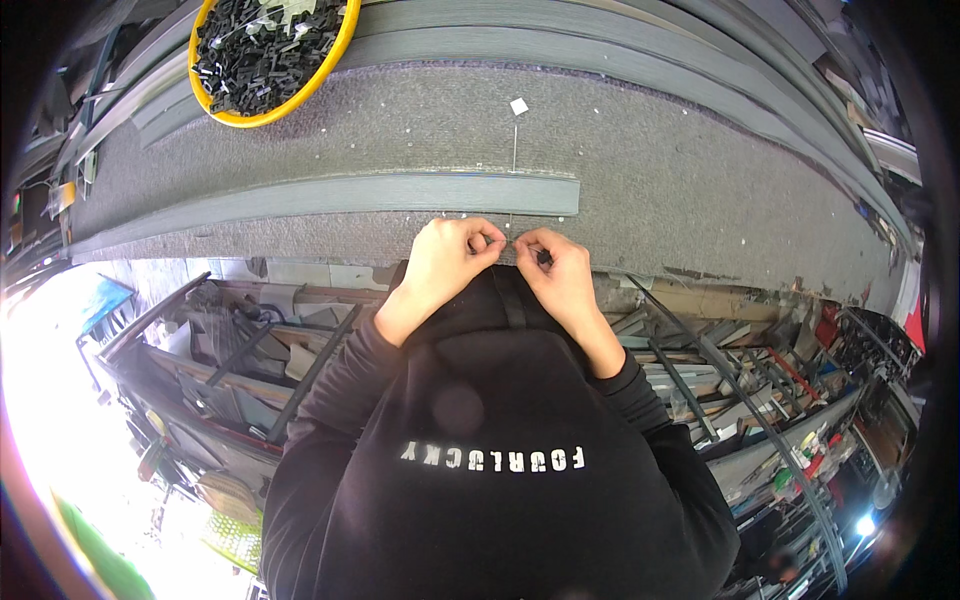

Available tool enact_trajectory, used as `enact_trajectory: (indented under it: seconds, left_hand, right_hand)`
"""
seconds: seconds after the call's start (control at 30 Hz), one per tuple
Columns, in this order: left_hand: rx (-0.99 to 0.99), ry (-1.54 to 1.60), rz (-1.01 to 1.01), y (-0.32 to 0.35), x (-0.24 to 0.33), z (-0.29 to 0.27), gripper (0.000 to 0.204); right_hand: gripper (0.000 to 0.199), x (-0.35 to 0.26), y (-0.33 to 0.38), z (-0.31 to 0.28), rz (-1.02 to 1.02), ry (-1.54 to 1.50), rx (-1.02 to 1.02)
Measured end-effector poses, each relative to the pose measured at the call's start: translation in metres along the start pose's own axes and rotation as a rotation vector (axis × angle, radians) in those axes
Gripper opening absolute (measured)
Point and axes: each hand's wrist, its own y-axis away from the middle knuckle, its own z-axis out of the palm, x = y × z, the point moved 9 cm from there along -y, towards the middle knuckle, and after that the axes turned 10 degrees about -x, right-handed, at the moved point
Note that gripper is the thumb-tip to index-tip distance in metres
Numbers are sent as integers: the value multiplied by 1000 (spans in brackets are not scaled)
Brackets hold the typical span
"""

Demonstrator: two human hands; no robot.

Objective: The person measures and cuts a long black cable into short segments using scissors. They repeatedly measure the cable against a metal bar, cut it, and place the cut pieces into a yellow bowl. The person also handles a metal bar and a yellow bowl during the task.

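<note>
My left hand (447, 262) is closed in a pinch close to the bench's near edge, thumb and fingertip together. My right hand (562, 280) faces it, also pinching, its fingertips nearly touching the left ones. A dark spot shows inside the curl of the right fingers; whether it is a small black part or a gap is unclear. Whatever lies between the fingertips is too small to name. Just beyond the hands lies a long grey strip (400, 194), its cut end to the right. A thin straight line (515, 148) like a cord or wire runs from beyond the strip toward my fingertips.
A yellow-rimmed basin (243, 122) full of small black pieces stands at the far left of the carpeted bench (700, 200). A small white square (519, 106) lies beyond the strip. Long grey profiles (560, 50) line the far side. Racks of offcuts (240, 370) stand below.
</note>
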Motion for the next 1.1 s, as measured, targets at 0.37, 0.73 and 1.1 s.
enact_trajectory:
  seconds: [0.37,0.73,1.1]
  left_hand:
    - [296,-633,-691,139,-45,-219,26]
    - [209,-329,431,-36,58,-62,19]
    - [394,-196,276,-49,35,-66,26]
  right_hand:
    - [19,16,-12,10,226,60,-56]
    - [24,-62,-24,-53,-94,451,366]
    - [10,-72,-132,-48,-163,13,313]
